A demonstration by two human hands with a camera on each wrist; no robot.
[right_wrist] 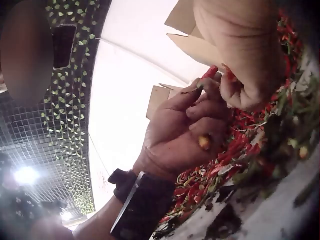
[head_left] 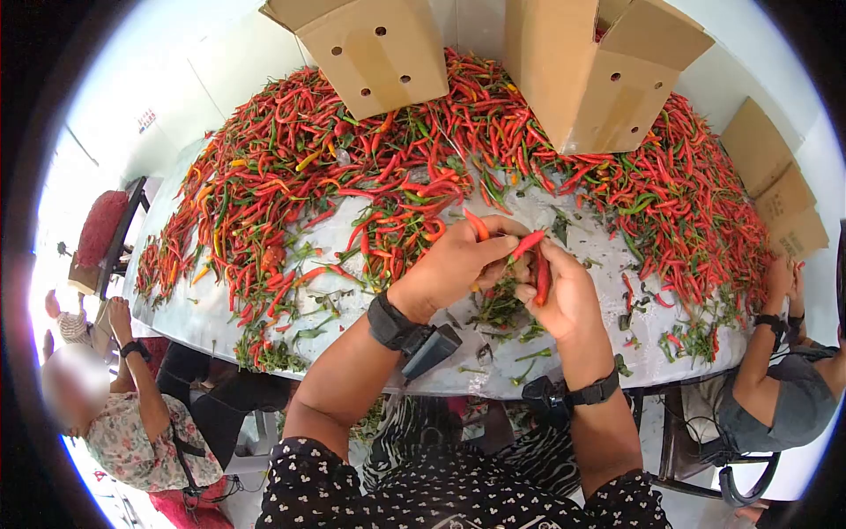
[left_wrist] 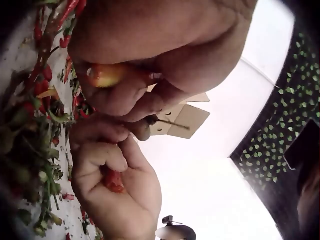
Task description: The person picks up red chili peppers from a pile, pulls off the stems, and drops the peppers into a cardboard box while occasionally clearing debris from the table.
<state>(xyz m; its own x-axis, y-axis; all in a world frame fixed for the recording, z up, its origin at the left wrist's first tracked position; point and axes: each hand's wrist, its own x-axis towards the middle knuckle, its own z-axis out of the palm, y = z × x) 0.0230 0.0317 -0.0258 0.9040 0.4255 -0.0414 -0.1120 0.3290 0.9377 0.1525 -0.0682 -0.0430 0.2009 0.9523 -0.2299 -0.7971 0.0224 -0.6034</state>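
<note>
Contents of the far-left box (head_left: 379,57) and far-right box (head_left: 586,88) are hidden. A red chilli (head_left: 527,244) is pinched by left hand (head_left: 449,269) and right hand (head_left: 568,300) over the near edge of the table (head_left: 194,313); chillies (head_left: 291,159) are heaped beyond.

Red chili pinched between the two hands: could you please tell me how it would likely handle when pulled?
Probably light and fairly stiff: the red chili juts straight from the left hand without drooping. Its smooth skin may be slippery, so the right hand likely needs a firm pinch. Tapered, it might roll crookedly.
</note>
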